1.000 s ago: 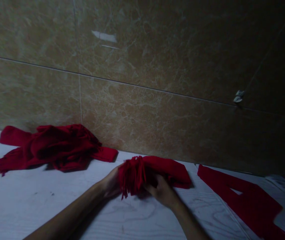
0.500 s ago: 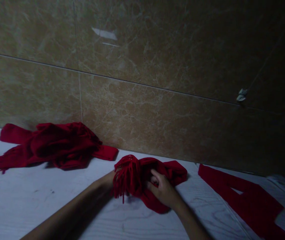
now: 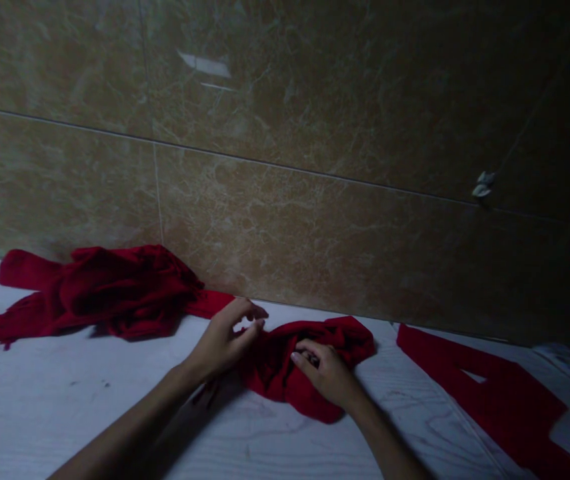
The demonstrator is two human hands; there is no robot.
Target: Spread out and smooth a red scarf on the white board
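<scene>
A crumpled red scarf [image 3: 335, 343] with fringe lies on the white wood-grain surface [image 3: 55, 413] near the wall. My left hand [image 3: 225, 340] rests on its left end, fingers curled and pinching the cloth, with fringe strands showing under the wrist. My right hand [image 3: 327, 373] lies on the middle of the same scarf, fingers bent into the folds and gripping them.
A heap of red fringed scarves [image 3: 99, 293] lies at the left against the brown marble wall [image 3: 285, 167]. A flat red cloth strip [image 3: 485, 393] stretches along the right. A small pale object [image 3: 482, 185] sticks to the wall.
The fringed end, held up in a bunch before, now lies down under my left hand. My left hand moved up and over the scarf; the scarf is more spread on the surface.
</scene>
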